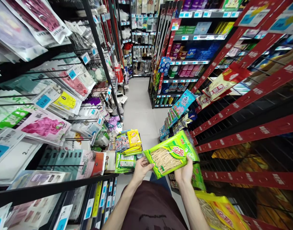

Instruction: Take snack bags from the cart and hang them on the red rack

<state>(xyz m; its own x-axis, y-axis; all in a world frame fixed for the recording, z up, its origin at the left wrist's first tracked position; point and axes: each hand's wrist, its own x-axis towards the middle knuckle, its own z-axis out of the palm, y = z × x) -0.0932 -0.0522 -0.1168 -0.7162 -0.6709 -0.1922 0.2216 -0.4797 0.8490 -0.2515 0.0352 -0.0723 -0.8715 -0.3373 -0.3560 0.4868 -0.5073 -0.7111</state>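
Note:
In front of my body I hold a green snack packet whose clear window shows pale brown, stick-like pieces. My left hand pinches its lower left edge. At the other end my right hand grips the packet from below, the thumb on its front. More green wrapping shows behind the right end; whether it is a second packet I cannot tell. Left of my left hand lies a pile of yellow snack packets and green packets. A yellow packet hangs near my right forearm.
Black hook racks with packaged gloves line the left side. Red-striped wire racks with hanging snack bags stand close on the right. Between them a pale floor aisle runs forward, past shelves of bottles and boxes.

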